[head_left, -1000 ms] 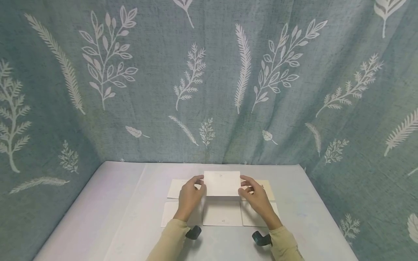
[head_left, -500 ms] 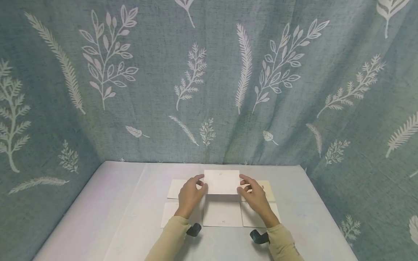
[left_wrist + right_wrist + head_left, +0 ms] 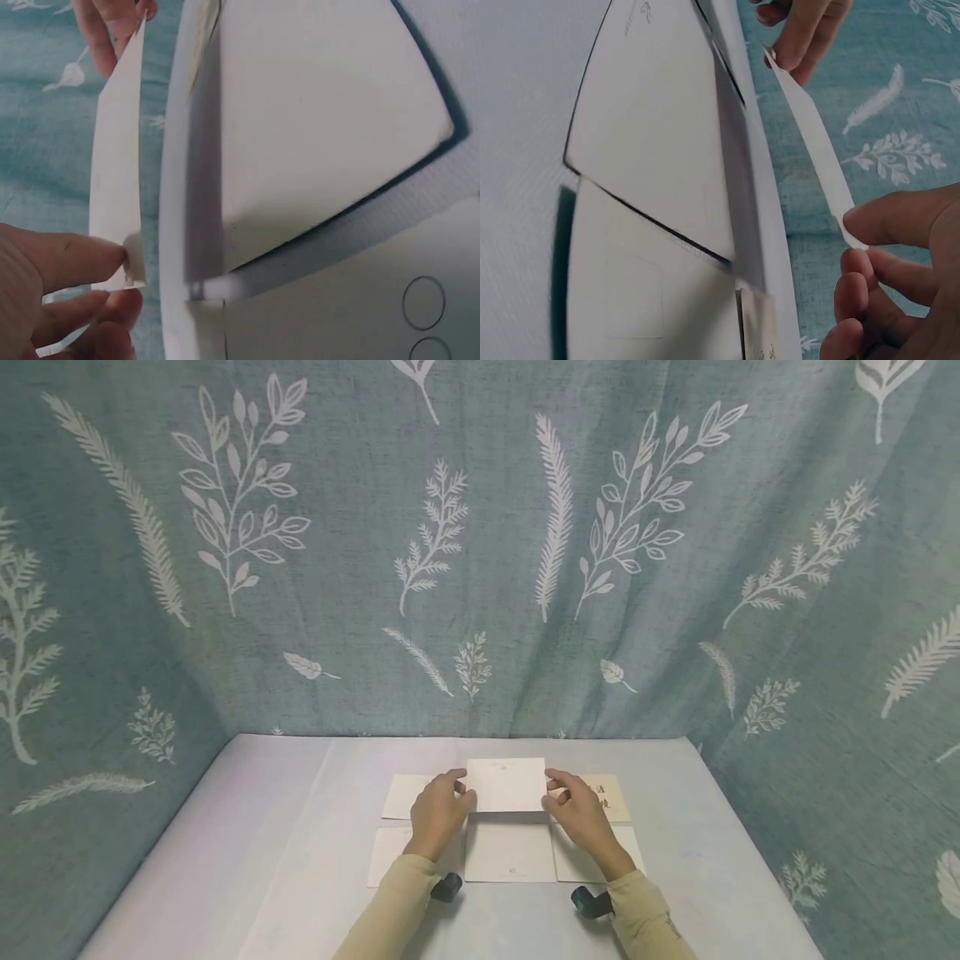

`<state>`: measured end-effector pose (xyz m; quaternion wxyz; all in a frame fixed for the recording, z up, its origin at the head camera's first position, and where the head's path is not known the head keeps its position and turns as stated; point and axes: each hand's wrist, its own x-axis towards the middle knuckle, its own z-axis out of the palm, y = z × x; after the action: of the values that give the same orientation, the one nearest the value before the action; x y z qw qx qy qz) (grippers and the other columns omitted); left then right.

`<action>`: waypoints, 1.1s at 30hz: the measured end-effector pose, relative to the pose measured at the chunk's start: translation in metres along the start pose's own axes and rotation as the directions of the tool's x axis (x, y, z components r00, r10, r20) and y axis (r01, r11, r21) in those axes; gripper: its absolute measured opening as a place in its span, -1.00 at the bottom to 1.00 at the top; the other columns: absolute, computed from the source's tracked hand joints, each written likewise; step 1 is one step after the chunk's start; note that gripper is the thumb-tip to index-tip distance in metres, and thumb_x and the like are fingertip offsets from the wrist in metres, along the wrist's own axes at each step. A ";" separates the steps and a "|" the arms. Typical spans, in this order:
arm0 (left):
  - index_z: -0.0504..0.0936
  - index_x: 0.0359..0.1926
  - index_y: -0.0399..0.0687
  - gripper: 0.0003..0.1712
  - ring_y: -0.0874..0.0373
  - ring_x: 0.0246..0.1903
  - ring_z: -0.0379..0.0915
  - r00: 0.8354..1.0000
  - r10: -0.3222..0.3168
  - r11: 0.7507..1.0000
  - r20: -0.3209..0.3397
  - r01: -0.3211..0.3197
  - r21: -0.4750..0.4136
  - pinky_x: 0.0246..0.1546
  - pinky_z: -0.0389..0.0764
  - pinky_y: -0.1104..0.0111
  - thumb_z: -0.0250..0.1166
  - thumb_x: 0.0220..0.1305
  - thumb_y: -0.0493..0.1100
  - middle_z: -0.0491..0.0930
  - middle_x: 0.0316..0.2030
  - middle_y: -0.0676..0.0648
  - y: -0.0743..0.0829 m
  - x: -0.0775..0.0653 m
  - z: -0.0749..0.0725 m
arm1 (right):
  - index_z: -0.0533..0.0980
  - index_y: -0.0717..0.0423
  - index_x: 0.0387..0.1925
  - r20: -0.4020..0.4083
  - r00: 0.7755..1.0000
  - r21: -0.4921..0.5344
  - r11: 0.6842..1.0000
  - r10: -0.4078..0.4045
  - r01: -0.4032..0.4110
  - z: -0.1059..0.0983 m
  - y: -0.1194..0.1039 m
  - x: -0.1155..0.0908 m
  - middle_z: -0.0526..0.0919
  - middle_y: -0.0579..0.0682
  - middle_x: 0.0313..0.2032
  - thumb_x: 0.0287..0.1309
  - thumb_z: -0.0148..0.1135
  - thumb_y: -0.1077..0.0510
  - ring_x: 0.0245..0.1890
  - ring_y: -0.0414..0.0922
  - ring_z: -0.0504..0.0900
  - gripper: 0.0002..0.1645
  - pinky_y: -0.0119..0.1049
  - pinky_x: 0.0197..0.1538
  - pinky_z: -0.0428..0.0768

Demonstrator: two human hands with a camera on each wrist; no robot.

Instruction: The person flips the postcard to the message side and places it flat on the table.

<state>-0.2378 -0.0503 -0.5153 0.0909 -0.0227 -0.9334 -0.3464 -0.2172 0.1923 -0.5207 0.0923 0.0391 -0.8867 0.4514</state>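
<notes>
A white postcard-like card (image 3: 506, 785) is held up above the far row of cards, its blank-looking side facing the head camera. The left hand (image 3: 437, 817) pinches its left edge between thumb and fingers; the right hand (image 3: 587, 820) pinches the opposite edge. In both wrist views the card appears nearly edge-on, raised off the table. Below it lies a pale card (image 3: 512, 853) with a small mark near its front edge. Beside the right hand is a cream card (image 3: 617, 795) with dark brush-like characters, partly covered by the fingers.
More pale cards lie around: one at far left (image 3: 400, 797), one at near left (image 3: 385, 857) and one at near right (image 3: 628, 842), partly hidden by the hands and forearms. A white-covered table (image 3: 300, 860) meets a teal leaf-patterned curtain (image 3: 352, 568) behind and at both sides.
The held card has shifted slightly, and the right hand has moved a little left with it. More of the characters on the cream card now show. Both hands keep their grip.
</notes>
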 end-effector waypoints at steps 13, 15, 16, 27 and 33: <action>0.65 0.13 -0.23 -0.50 0.22 -0.58 0.42 0.998 0.016 0.999 0.065 -0.019 0.045 -0.58 0.48 0.37 0.40 0.13 -0.21 0.65 -0.35 -0.01 -0.004 0.001 0.007 | 0.53 0.22 0.22 0.066 0.997 -0.184 0.983 0.040 -0.027 0.007 0.007 0.004 0.64 -0.02 -0.15 0.13 0.35 0.26 -0.30 -0.17 0.52 -0.43 -0.19 -0.18 0.54; 0.65 0.12 -0.24 -0.50 0.22 -0.59 0.41 0.998 0.021 0.999 0.063 -0.023 0.045 -0.59 0.47 0.37 0.41 0.12 -0.23 0.65 -0.37 -0.02 -0.003 0.001 0.007 | 0.55 0.22 0.19 0.069 0.997 -0.204 0.979 0.034 -0.019 0.008 0.008 0.005 0.65 -0.03 -0.17 0.11 0.36 0.27 -0.31 -0.17 0.52 -0.44 -0.19 -0.18 0.55; 0.65 0.11 -0.25 -0.50 0.22 -0.58 0.41 0.998 0.023 0.999 0.059 -0.026 0.047 -0.59 0.47 0.37 0.42 0.11 -0.23 0.65 -0.37 -0.02 -0.003 0.001 0.007 | 0.55 0.23 0.18 0.069 0.997 -0.211 0.977 0.028 -0.013 0.008 0.009 0.005 0.66 -0.03 -0.18 0.10 0.37 0.27 -0.31 -0.17 0.52 -0.44 -0.19 -0.18 0.55; 0.66 0.08 -0.27 -0.51 0.20 -0.57 0.43 0.997 0.027 0.995 0.067 -0.033 0.099 -0.58 0.47 0.35 0.43 0.08 -0.25 0.68 -0.37 -0.05 -0.003 -0.001 0.011 | 0.56 0.27 0.15 0.110 0.994 -0.238 0.971 -0.005 0.031 0.009 0.013 0.007 0.67 -0.05 -0.20 0.07 0.37 0.31 -0.41 -0.22 0.46 -0.46 -0.29 -0.29 0.51; 0.67 0.08 -0.26 -0.52 0.18 -0.60 0.41 0.997 0.022 0.993 0.072 -0.030 0.115 -0.59 0.46 0.33 0.44 0.08 -0.24 0.63 -0.44 -0.03 -0.003 -0.001 0.012 | 0.58 0.27 0.13 0.106 0.994 -0.251 0.967 -0.027 0.053 0.009 0.013 0.008 0.68 -0.04 -0.21 0.06 0.38 0.30 -0.41 -0.22 0.44 -0.48 -0.25 -0.25 0.51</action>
<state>-0.2394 -0.0445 -0.5265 0.0636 -0.0418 -0.9542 -0.2892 -0.2278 0.1931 -0.5346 0.0603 0.0679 -0.9396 0.3300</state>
